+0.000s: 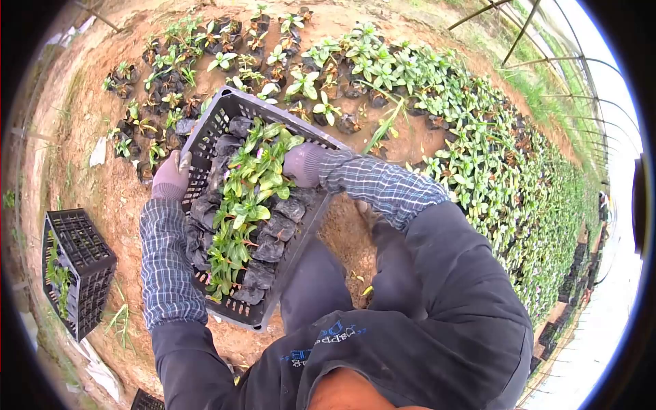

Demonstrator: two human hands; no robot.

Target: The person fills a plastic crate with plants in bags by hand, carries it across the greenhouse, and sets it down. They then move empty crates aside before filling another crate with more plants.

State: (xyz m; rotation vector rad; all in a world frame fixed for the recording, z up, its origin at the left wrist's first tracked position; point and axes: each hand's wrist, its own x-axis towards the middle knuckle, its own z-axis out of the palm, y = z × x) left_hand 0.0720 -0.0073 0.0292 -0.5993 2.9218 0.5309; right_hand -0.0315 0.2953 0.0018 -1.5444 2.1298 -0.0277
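A black plastic crate (pixel 275 316) is tilted in front of my legs. Inside, seedlings in black grow bags (pixel 279 226) lie on their sides in two rows, their green leaves (pixel 249 208) meeting along the middle. My left hand (pixel 172 176), in a pale purple glove, grips the crate's left rim. Gloved the same way, my right hand (pixel 303 165) reaches over the opposite rim into the crate, curled against the leaves near the upper end. Its fingertips and whatever they hold are hidden.
Bagged seedlings (pixel 303 83) stand on the soil beyond the crate, and a dense bed of plants (pixel 492 164) runs along the right. A second black crate (pixel 78 266) with plants stands at the left. Metal hoops (pixel 581 58) arch over the right side.
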